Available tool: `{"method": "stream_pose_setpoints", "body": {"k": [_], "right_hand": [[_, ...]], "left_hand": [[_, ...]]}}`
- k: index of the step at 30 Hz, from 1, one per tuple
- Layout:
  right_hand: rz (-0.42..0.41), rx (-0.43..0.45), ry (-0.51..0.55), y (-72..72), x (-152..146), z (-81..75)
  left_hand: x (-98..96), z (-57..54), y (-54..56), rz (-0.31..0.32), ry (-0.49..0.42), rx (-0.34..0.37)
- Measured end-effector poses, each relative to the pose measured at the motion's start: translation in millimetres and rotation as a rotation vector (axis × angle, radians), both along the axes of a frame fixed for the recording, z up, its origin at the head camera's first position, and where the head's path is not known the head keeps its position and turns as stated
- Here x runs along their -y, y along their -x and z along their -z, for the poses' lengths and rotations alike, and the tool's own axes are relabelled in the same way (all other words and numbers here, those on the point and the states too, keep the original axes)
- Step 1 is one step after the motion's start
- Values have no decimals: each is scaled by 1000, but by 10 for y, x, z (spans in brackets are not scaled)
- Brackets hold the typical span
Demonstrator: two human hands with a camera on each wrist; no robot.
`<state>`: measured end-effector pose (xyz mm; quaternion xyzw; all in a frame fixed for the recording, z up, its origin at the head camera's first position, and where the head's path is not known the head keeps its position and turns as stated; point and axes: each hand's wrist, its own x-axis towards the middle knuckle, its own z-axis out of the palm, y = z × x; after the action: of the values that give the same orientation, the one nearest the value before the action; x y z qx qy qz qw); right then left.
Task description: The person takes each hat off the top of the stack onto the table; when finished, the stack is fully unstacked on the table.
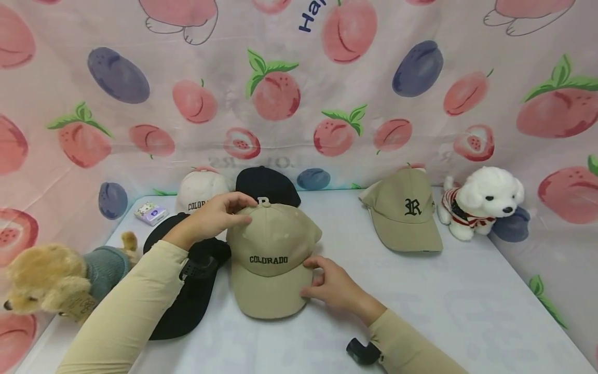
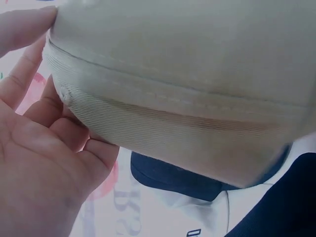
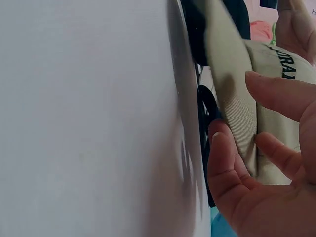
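A beige baseball cap [image 1: 271, 239] with COLORADO on its front is held between my two hands, its brim toward me. My left hand [image 1: 207, 221] pinches the crown near the top left. The left wrist view shows that hand [image 2: 44, 158] at the edge of the cap [image 2: 173, 54], thumb on one side and fingers on the other. My right hand [image 1: 343, 288] grips the right edge of the brim. From the right wrist, the thumb of that hand [image 3: 266, 197] lies over the brim [image 3: 229, 84] and fingers curl beneath it.
A black cap [image 1: 179, 311] lies under my left forearm. Behind are a white cap [image 1: 203, 187] and a black cap [image 1: 268, 187]. Another beige cap [image 1: 404, 218] stands right, near a white plush dog [image 1: 486, 197]. A tan plush dog [image 1: 51, 275] and small purple box [image 1: 150, 213] are left.
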<state>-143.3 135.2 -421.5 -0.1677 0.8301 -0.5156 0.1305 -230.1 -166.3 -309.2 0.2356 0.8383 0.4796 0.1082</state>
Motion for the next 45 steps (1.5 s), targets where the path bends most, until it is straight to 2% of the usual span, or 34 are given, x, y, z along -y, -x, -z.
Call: {"method": "stream_pose_setpoints", "body": {"k": [8,17,25,32,36,45], "right_hand": [[-10,12,-3,-6,71,20],[-75,17,-100,19,133,6],[-69,0,-76,2,177,-6],[-77,-5,-115,28,232,-20],[-82,-12,-130,54,265,-18],[-34,-6,-108,92,291,-31]], "left_hand": [[31,17,1,2,2,7],[102,64,14,-6,3,19],[127,73,25,-25,40,11],[142,70,41,-39,64,4],[159,77,54,-69,79,-9],[180,70,120,-118,97,-19]]}}
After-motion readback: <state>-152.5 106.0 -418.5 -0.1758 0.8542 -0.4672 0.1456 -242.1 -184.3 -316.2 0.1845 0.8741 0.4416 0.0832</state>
